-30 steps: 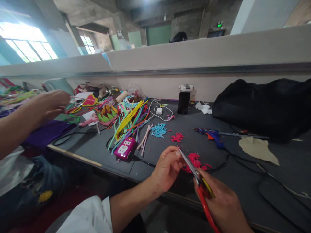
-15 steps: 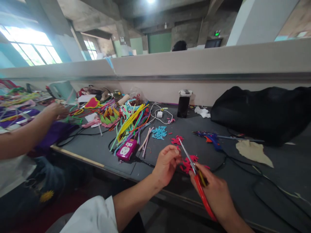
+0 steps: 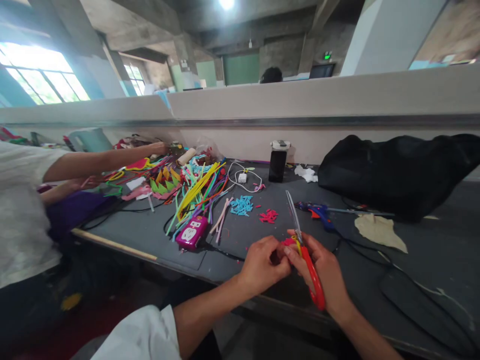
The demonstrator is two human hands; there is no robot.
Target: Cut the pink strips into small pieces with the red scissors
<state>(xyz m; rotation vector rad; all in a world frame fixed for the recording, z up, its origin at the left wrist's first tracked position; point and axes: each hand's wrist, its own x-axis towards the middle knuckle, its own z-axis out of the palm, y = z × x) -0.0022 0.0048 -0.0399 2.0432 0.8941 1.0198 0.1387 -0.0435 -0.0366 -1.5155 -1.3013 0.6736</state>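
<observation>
A pair of scissors (image 3: 314, 282) with red handles is held in my right hand (image 3: 328, 272), its blades pointing up and away, slightly apart. Close beside it, my left hand (image 3: 264, 262) is closed, thumb and fingers pinched together near the right fingertips. What the left fingers hold is hidden. Bright pink cut pieces (image 3: 288, 241) show just behind the hands, partly covered by them. Farther back lie a small heap of pink-red pieces (image 3: 268, 216) and a heap of blue pieces (image 3: 241, 205) on the dark table (image 3: 232, 232).
A purple power socket (image 3: 192, 232) and a bundle of colourful pipe cleaners (image 3: 198, 187) lie to the left. A blue glue gun (image 3: 322, 215), black cables and a black bag (image 3: 390, 175) are on the right. A bottle (image 3: 278, 162) stands behind. A co-worker's arm (image 3: 101, 162) reaches in from the left.
My hands have come together, the left moving right and down over the pink pieces. The scissors now point more upright. The co-worker's arm has stretched farther across the table.
</observation>
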